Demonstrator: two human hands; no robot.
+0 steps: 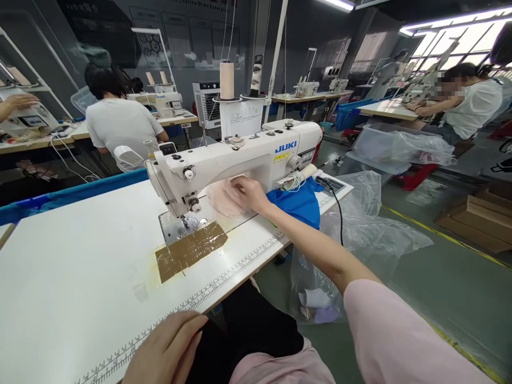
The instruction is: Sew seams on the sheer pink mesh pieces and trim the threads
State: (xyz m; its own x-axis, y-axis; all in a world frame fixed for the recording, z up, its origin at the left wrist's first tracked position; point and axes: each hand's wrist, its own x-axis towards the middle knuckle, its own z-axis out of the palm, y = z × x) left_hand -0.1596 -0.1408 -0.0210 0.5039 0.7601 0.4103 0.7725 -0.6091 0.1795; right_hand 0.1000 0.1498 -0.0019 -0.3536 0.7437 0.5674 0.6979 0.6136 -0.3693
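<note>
A white JUKI sewing machine (244,157) stands on a white table (80,266). My right hand (248,193) reaches under the machine's arm and rests with fingers curled on a pile of pale pink fabric (222,200). Blue cloth (298,205) lies just right of that hand. My left hand (166,349) lies low at the table's near edge beside black cloth (248,330) on my lap, fingers loosely curled with nothing seen in them. A brown taped patch (190,249) sits in front of the needle plate.
A clear plastic bag (360,234) with scraps hangs off the table's right side. A thread cone (226,80) stands behind the machine. Other people sit at machines, one at back left (118,122) and one at far right (468,104). Cardboard boxes (480,218) lie on the floor at right.
</note>
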